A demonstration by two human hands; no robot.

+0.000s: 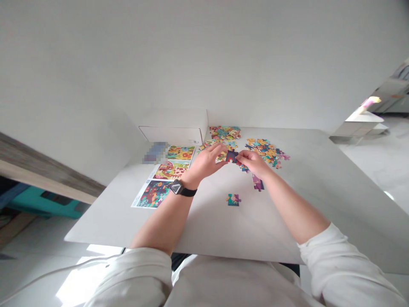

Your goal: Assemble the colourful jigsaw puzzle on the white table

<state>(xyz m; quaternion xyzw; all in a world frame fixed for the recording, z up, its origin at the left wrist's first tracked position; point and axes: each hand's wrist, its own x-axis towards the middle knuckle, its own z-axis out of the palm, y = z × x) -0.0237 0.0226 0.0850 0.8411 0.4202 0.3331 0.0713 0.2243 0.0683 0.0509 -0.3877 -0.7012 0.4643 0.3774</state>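
Between my two hands is a dark blue jigsaw puzzle piece [231,156] with some red on it, raised over the table. My left hand [211,161], a black watch on its wrist, is closed on the piece's left side. From the other side, my right hand [252,162] pinches its right edge. Nearer to me lies a small teal and purple joined puzzle section [233,199]. Beside my right wrist lies a purple puzzle section [257,182], partly covered by the hand.
Loose puzzle pieces [266,149] are heaped beyond my right hand, with another pile [224,132] farther back. Printed picture sheets [156,194] lie left of my left forearm. Against the wall stands a white box [172,134] on the white table [211,234].
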